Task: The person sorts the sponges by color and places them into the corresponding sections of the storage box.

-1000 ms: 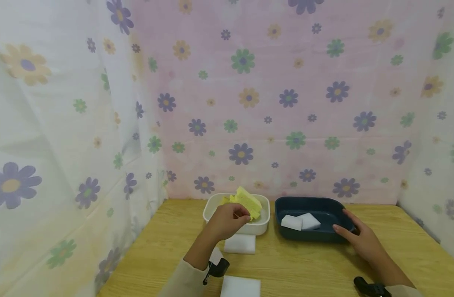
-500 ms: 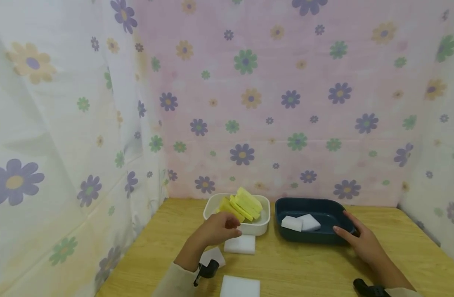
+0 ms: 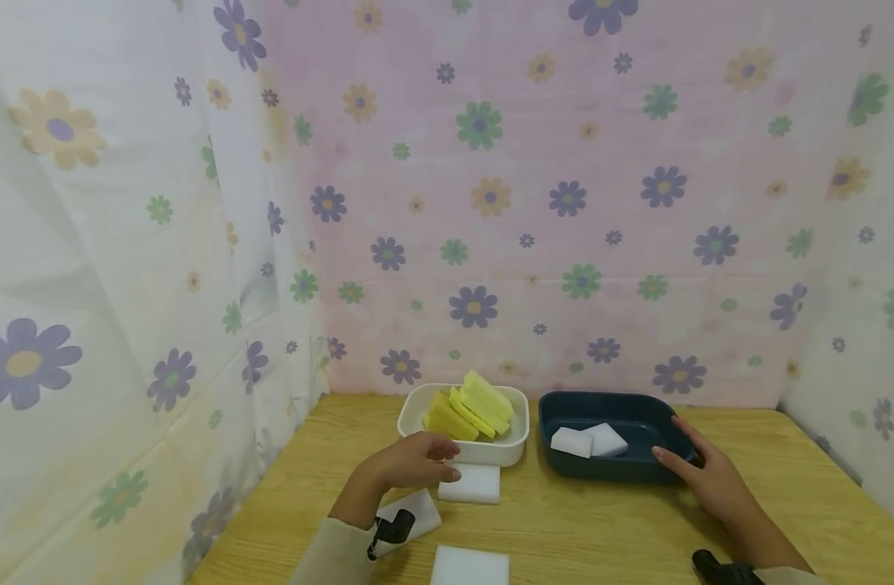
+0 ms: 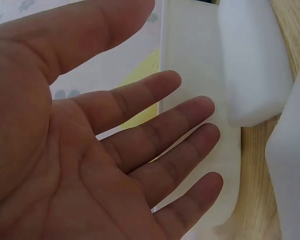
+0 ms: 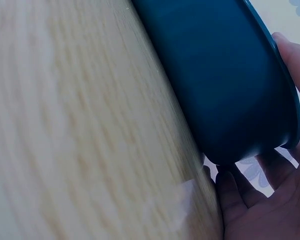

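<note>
My left hand (image 3: 406, 465) hovers before the white tub (image 3: 509, 453), fingers loosely extended and palm holding nothing, as the left wrist view shows. Several yellow sponge pieces (image 3: 454, 418) lean together inside that tub. My right hand (image 3: 713, 483) holds the right end of the dark blue dish (image 3: 601, 469), thumb at the rim and fingers bent around the outside (image 5: 245, 187). Two white sponge pieces (image 3: 573, 443) lie in the dish's left part. Just in front of the tub is a white sponge block (image 3: 470, 486); another white block (image 3: 423, 513) is partly hidden by my left wrist.
A third white block (image 3: 469, 566) lies at the bottom edge of the head view. The wooden table (image 3: 564, 528) meets a flowered pink cloth (image 3: 520, 276) at the back, and pale flowered cloth (image 3: 125, 390) hangs at both sides.
My left hand has drawn back from over the white tub, down and leftward, its fingers loosening, uncovering the yellow sponge pieces. My right hand stays on the dark blue dish.
</note>
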Demonstrator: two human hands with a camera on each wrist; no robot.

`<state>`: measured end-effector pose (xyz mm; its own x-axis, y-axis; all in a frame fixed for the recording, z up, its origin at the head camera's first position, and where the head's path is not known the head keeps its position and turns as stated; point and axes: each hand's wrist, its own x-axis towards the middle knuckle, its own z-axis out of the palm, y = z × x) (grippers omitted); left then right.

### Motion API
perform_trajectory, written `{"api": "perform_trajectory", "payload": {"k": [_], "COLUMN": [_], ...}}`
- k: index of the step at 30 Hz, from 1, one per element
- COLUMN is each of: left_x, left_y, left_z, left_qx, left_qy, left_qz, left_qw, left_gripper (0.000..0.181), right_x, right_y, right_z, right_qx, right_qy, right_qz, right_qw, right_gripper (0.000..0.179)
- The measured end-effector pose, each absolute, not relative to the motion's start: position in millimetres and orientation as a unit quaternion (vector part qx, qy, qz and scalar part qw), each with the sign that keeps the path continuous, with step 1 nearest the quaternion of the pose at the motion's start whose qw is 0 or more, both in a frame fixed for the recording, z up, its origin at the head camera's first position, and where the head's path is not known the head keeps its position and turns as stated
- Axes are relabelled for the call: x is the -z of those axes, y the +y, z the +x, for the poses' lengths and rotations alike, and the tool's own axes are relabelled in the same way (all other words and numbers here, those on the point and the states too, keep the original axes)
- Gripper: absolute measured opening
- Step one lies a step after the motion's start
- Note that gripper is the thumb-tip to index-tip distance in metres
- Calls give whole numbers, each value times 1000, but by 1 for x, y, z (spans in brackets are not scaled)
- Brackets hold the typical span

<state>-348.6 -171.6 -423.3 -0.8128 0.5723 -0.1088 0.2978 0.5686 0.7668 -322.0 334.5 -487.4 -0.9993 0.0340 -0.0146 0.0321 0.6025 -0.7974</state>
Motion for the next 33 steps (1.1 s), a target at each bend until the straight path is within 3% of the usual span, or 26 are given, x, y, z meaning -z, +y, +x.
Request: {"api": "perform_trajectory", "payload": {"k": [14,25,33], "left_x": [427,436,440], "left_y": [-168,-159,-149], "left_z": [-348,-350,-348], "left_qx": [-387,-362,-348], "left_qy": [873,883,891], "left_qz": [232,258,255], "left_qw": [187,153,138], "left_gripper": [53,60,55], "right_x": [490,488,488], "right_y": [333,334,334], "right_z": [-324,-321,-322], "right_qx": [-432,-427,-428], "right_qy": [-902,-904,-904], "right_qz": [-13,-17,-17], "right_qw": [15,12,10], "right_gripper": [95,96,95]}}
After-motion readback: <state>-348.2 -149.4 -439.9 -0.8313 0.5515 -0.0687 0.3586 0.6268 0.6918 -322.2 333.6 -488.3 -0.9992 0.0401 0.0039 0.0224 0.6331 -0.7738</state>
